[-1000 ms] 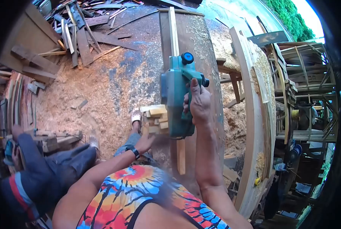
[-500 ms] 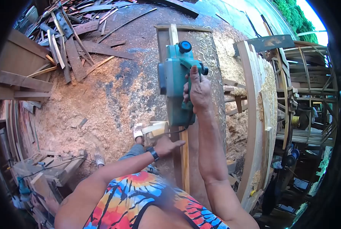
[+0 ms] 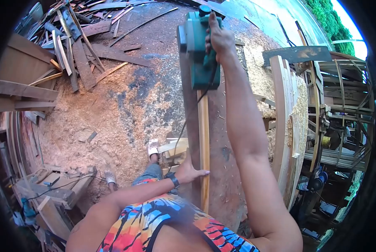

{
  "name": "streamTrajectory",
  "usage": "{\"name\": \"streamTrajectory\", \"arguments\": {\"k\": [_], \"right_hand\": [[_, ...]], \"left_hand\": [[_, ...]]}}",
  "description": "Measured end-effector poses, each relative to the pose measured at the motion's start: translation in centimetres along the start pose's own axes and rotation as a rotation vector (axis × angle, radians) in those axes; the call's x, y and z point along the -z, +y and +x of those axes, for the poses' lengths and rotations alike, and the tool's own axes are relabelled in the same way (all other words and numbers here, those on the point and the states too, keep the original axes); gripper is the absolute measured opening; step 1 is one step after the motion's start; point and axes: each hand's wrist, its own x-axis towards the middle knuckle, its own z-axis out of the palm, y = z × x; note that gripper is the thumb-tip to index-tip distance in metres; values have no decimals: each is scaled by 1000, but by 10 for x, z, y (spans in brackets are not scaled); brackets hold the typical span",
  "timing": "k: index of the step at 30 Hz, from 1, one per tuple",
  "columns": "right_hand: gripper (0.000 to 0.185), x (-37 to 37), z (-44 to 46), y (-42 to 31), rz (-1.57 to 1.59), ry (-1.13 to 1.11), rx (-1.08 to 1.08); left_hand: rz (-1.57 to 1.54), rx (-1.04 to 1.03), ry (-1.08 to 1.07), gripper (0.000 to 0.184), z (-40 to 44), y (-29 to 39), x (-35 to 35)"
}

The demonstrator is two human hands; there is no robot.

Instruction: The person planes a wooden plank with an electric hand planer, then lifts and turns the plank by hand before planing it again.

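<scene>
A green power planer [image 3: 198, 48] sits on a narrow wood strip [image 3: 204, 143] near the far end of the long brown bench [image 3: 225, 176]. My right hand [image 3: 220, 40] is wrapped round the planer's handle, arm stretched forward. My left hand [image 3: 190, 169] rests by the strip at the near part of the bench, thumb spread out onto the strip and the other fingers partly hidden. A dark cord [image 3: 183, 128] runs back from the planer past my left hand. The strip's far part is hidden under the planer.
Several short wood blocks [image 3: 177, 151] lie left of the bench beside my foot. Curved planks [image 3: 282, 122] stand at the right. A scrap pile [image 3: 80, 46] is at the upper left, a low wooden stand [image 3: 59, 185] at the lower left. Shavings cover the floor.
My right hand and the planer have moved forward along the strip. My left hand has come from beside the bench to the strip. The other person at the lower left has left the view.
</scene>
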Motion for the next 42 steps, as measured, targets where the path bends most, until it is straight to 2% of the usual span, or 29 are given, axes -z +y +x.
{"name": "streamTrajectory", "arguments": {"k": [2, 6, 9, 10, 13, 14, 18, 21, 24, 27, 35, 39, 40, 42], "right_hand": [[65, -3, 18, -1, 41, -13, -5], [64, -2, 12, 4, 62, 2, 39], [59, 2, -47, 12, 59, 28, 37], [58, 7, -74, 18, 69, 22, 17], [63, 22, -152, 28, 82, -17, -53], [64, 25, -170, 31, 97, -2, -77], [58, 37, -204, 39, 52, -25, -162], [57, 35, -193, 41, 62, -47, -133], [55, 27, -162, 34, 18, -33, -105], [57, 20, -120, 24, 7, -39, -75], [56, -1, -3, -6, -22, -22, 23], [46, -4, -1, -2, -43, -9, 91], [43, -2, -8, 0, -39, -18, 107], [35, 4, -39, 11, -3, -28, 123]], "left_hand": [[-48, -17, -19, 142, 1, -4, -1], [138, 52, 6, 141, 5, -27, -6], [144, 92, -8, 140, 1, -10, -1], [171, 16, 24, 140, 1, -13, -2], [191, 83, -20, 140, 3, -22, -4], [174, 74, 45, 134, -3, -10, -4], [157, 78, 32, 125, 1, -26, -9], [104, 75, 17, 129, 0, -20, -7], [176, 48, 35, 136, 0, -18, -6], [185, 99, -4, 142, 0, -17, -4], [111, 107, -11, 144, -3, 0, 2], [51, -33, 40, 137, -2, -2, 1], [89, -44, 53, 133, -3, -2, 2], [118, 16, 24, 136, -3, -3, 5]]}}
